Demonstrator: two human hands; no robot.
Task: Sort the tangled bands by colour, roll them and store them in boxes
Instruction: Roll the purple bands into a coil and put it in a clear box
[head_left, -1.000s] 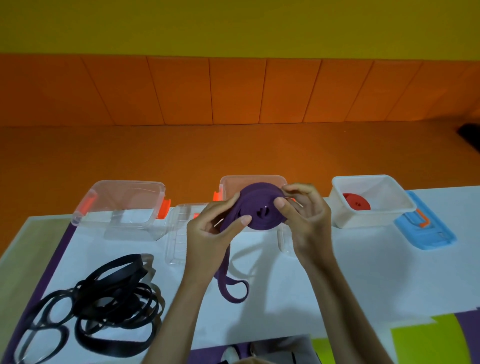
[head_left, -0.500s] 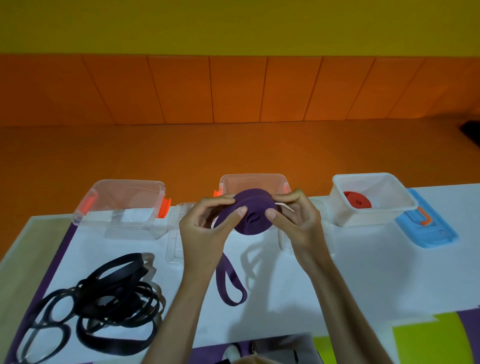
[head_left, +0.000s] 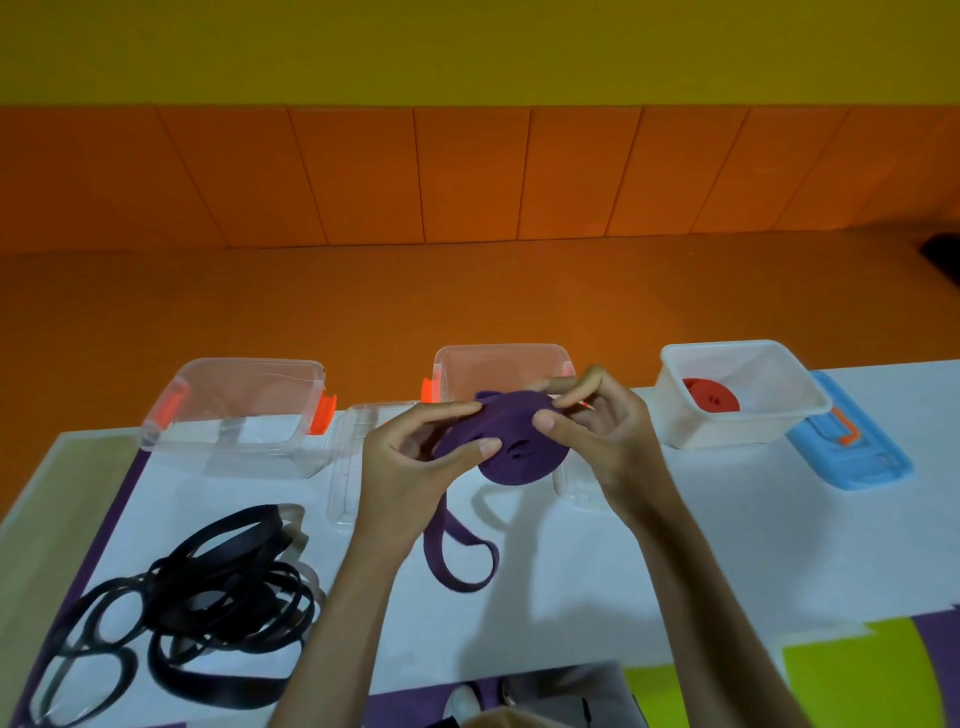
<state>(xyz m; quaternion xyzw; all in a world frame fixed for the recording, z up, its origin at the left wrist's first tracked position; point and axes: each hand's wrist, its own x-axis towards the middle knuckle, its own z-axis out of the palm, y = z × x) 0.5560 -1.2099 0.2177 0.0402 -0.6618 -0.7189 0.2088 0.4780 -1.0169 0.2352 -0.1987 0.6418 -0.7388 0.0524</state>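
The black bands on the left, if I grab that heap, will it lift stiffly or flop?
Probably floppy: the black bands lie in slack, overlapping loops flat on the table. Being interlaced, they would likely come up together as one dangling tangle. They look thin, so probably light.

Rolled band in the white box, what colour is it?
The rolled band is red, clearest in the head view.

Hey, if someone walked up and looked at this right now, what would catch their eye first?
First, the half-rolled purple band, gripped at the centre between the left hand and the right hand, with its loose tail trailing down toward the table. Next, the tangle of black bands at the near left, and the red roll lying in the white box at the far right.
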